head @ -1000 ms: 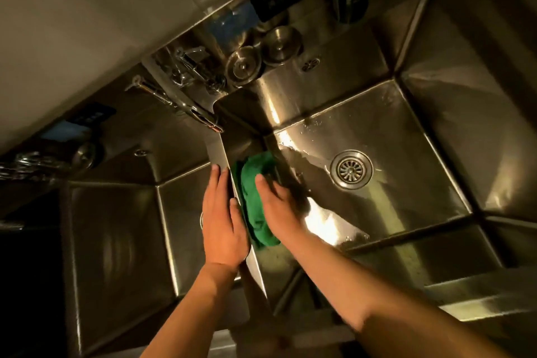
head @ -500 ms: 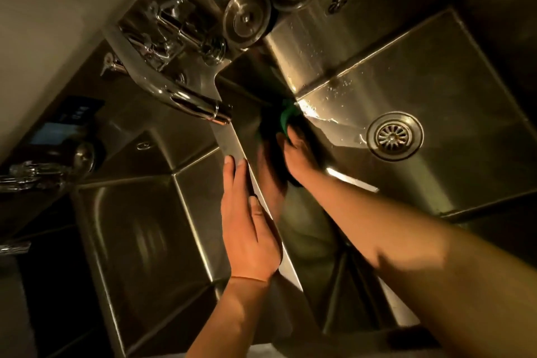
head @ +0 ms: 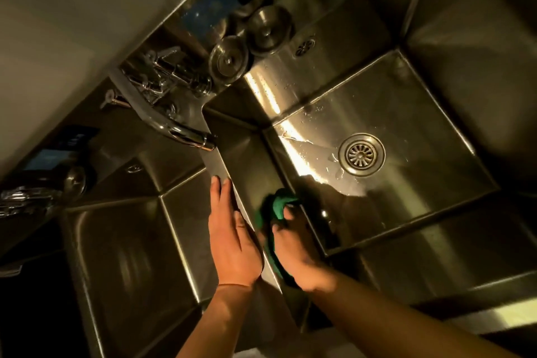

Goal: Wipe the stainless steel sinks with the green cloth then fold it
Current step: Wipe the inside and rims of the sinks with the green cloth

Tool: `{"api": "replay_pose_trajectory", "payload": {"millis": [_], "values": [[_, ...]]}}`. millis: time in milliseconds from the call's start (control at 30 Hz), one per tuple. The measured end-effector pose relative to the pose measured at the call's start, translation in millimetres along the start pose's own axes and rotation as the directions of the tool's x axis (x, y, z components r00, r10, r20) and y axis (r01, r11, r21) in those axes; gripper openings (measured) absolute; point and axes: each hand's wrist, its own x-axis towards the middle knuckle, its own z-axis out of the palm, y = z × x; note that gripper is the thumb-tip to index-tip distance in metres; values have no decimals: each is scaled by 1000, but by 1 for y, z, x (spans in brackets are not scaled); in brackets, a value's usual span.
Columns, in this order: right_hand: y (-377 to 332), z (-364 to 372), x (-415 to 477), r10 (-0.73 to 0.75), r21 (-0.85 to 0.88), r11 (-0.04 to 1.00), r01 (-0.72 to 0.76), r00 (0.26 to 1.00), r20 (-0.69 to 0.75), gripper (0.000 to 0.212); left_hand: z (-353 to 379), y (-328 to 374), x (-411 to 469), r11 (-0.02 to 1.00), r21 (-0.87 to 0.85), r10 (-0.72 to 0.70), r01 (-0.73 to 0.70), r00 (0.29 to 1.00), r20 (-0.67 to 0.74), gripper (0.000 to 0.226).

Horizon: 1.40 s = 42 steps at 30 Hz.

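Note:
Two stainless steel sinks lie side by side below me. The right sink [head: 406,113] has a round drain [head: 361,154] and a wet, shiny floor. My right hand [head: 296,247] presses the bunched green cloth [head: 279,206] against the right sink's left inner wall, near its front corner. Part of the cloth is hidden under my palm. My left hand [head: 232,238] rests flat, fingers together, on the narrow divider [head: 215,163] between the basins. The left sink [head: 122,256] is dim and holds nothing I can see.
A chrome faucet [head: 180,128] reaches over the divider just beyond my left fingertips. Two round steel lids [head: 250,43] stand on the ledge behind the right sink. An overflow grille [head: 304,48] sits in the back wall. Dark items lie at the far left.
My right hand has drawn the cloth back along the right sink's left wall, from the far corner toward me. My left hand stays on the divider.

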Motion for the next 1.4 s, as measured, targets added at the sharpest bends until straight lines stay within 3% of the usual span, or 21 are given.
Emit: {"api": "replay_pose_trajectory", "payload": {"millis": [167,400,567,733,867,1067,1133,1233,1333,1400], "values": [[-51,-12,-11,-241,263,939,223,970,41,59,0,-1,0,1000,-20,-7,7,1000,-6,53],[-160,-5,68,-445,228,874,430,895,18,48,0,-2,-2,1000,3,-22,22,1000,-5,53],[-139,-3,114,-349,116,931,345,937,15,54,0,-6,-2,1000,4,-12,12,1000,-1,53],[-60,-11,132,1,26,1000,-4,995,99,58,1,-8,-1,1000,3,8,-8,1000,-2,53],[-9,-20,111,142,-41,990,-138,982,122,61,2,-10,-2,1000,0,0,0,1000,-5,52],[13,-28,59,308,-329,905,-268,949,74,54,2,-11,-3,1000,-27,5,-6,1000,-27,52],[11,-35,39,334,-386,881,-274,938,96,53,2,-11,-2,1000,-28,14,-15,999,-29,52],[-3,-52,12,301,-262,937,-234,918,259,44,1,-11,-2,1000,-5,3,-3,999,-33,54],[-16,-72,-19,194,-55,981,-186,927,322,40,1,-11,-3,1000,16,-4,5,999,-40,56],[-25,-85,-40,93,-45,996,-83,939,331,50,0,-10,-3,1000,12,-8,9,999,-50,57]]}}
